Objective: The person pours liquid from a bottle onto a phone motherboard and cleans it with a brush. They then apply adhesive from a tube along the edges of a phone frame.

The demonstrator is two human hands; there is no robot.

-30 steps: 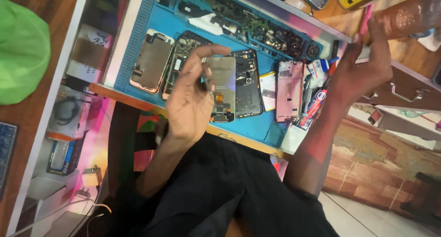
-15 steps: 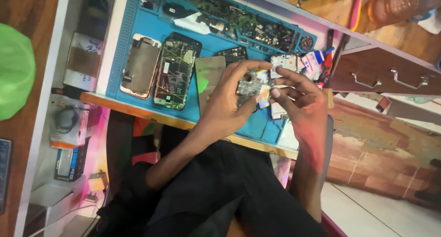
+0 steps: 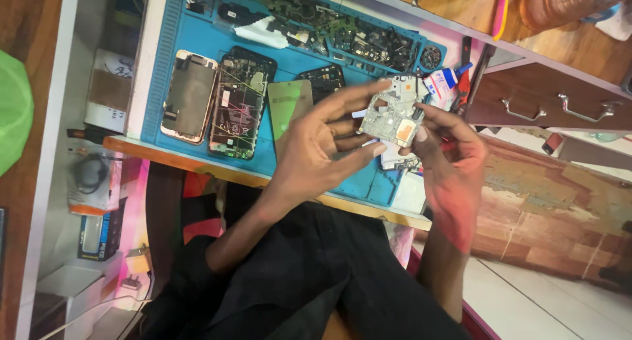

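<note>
From the head camera I see both hands raised over the blue repair mat [image 3: 197, 34]: my left hand [image 3: 316, 149] and right hand [image 3: 454, 162] pinch a silver phone frame [image 3: 394, 113] between their fingertips, its long axis tilted, far of both palms.

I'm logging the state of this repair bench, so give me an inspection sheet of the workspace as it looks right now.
Surface: blue work mat on a wooden-edged bench.
Job's things: silver phone frame held above the mat by both hands.
Clutter: two opened phones, green-tinted panel, circuit boards in the mat's tray, small glue tube.
Grippers: left hand grips the frame's near side, fingers spread over it; right hand pinches its far edge.
Cables: white cable low at left.
Surroundings: brown drawer with metal handles, green object, tiled floor.
</note>
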